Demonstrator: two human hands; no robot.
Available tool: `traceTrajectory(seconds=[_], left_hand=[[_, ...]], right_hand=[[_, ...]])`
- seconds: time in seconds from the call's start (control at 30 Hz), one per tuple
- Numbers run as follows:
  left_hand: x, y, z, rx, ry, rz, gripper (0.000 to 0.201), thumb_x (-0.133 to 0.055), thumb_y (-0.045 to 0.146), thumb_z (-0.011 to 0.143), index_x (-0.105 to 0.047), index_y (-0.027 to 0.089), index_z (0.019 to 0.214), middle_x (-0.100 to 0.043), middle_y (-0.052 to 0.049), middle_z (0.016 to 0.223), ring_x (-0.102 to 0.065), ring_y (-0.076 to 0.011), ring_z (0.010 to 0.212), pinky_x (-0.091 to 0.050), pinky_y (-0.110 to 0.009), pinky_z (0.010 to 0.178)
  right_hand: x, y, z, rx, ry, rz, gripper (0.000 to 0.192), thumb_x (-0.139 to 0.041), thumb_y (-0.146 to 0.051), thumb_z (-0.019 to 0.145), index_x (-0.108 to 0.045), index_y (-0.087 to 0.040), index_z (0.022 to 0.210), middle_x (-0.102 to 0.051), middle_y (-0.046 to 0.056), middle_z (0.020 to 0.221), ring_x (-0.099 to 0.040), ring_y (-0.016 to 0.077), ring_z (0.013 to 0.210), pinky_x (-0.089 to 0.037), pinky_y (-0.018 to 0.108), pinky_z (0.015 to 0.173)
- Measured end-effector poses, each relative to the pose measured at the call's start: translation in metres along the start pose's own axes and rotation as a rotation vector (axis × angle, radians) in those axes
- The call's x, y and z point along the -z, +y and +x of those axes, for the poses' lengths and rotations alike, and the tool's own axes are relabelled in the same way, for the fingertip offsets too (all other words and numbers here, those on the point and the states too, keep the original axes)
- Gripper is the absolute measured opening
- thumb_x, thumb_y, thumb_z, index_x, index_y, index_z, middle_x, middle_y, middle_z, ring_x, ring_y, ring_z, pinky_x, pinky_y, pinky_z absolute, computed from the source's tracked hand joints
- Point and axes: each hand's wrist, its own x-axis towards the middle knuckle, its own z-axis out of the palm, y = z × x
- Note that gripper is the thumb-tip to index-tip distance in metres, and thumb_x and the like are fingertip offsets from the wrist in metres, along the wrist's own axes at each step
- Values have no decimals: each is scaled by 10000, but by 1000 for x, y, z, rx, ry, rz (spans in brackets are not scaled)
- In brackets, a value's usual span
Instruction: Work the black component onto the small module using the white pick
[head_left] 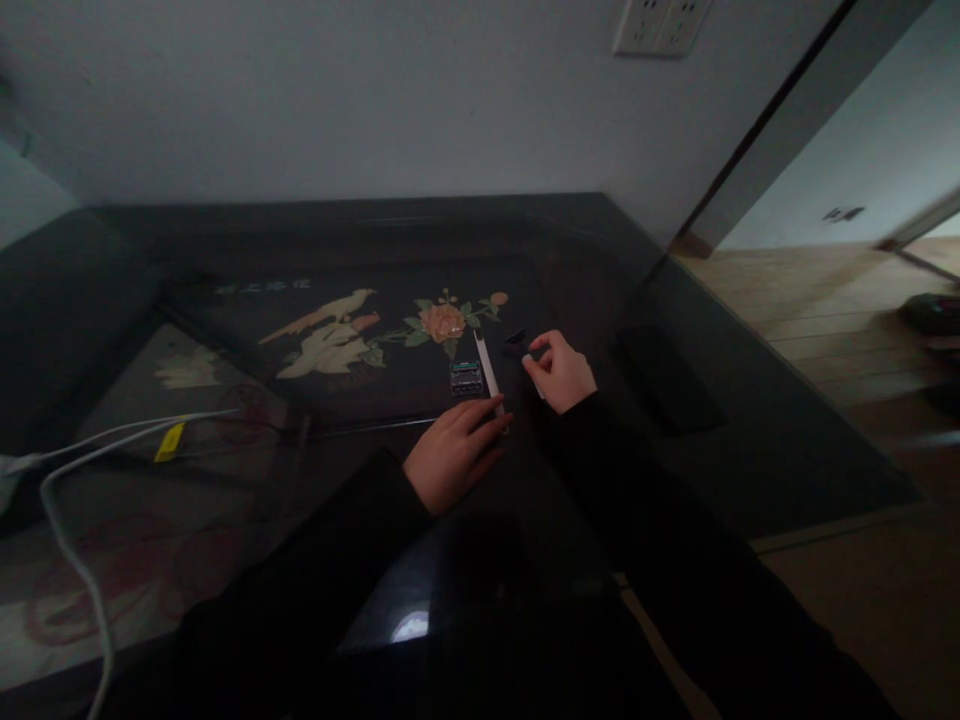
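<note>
A small module lies on the table, left of the stick.

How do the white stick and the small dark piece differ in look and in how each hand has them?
The white stick is long, pale and lies on the table, pinned by the left hand; the small dark piece is short, black and pinched in the right hand.

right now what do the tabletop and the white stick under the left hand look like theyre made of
Tabletop: likely glass over dark lacquered wood, since it is glossy and mirrors light above the painted bird and flower inlay. White stick: seemingly smooth matte plastic, though too dim to be sure.
</note>
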Motion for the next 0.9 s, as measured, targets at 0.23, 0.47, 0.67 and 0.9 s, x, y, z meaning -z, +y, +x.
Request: traceTrajectory(seconds=[0.23,0.47,0.67,0.9], left_hand=[[0,-1,0,2,3,0,359,-560,188,888,-571,126,1242,-542,-183,1355,-538,-287,1220,-486,-480,1006],[0,-1,0,11,5,-10,358,-570,177,882,-572,124,1237,-541,-181,1353,-537,-282,1225,-475,-464,1021],[0,-1,1,18,-10,3,356,-561,186,889,-562,137,1242,-537,-172,1352,-529,-284,1228,-477,-471,1013],[0,-1,0,18,-2,-7,366,-563,183,886,-558,130,1248,-541,-180,1336,-528,-295,1221,-483,-487,1001]], right_hand=[[-3,-4,-3,47,-34,-98,133,-531,-242,849,-547,-214,979,-637,2,727,-609,190,711,-362,276,642],[-3,-8,-6,34,-45,-147,131,-517,-251,866,-541,-218,991,-649,26,758,-614,195,737,-376,273,656],[-2,-10,-6,28,-72,-180,165,-494,-251,887,-529,-211,1044,-677,48,823,-632,216,779,-364,286,655],[-3,-9,-5,49,-59,-193,167,-506,-244,882,-528,-213,1044,-676,41,812,-625,207,760,-370,281,650]])
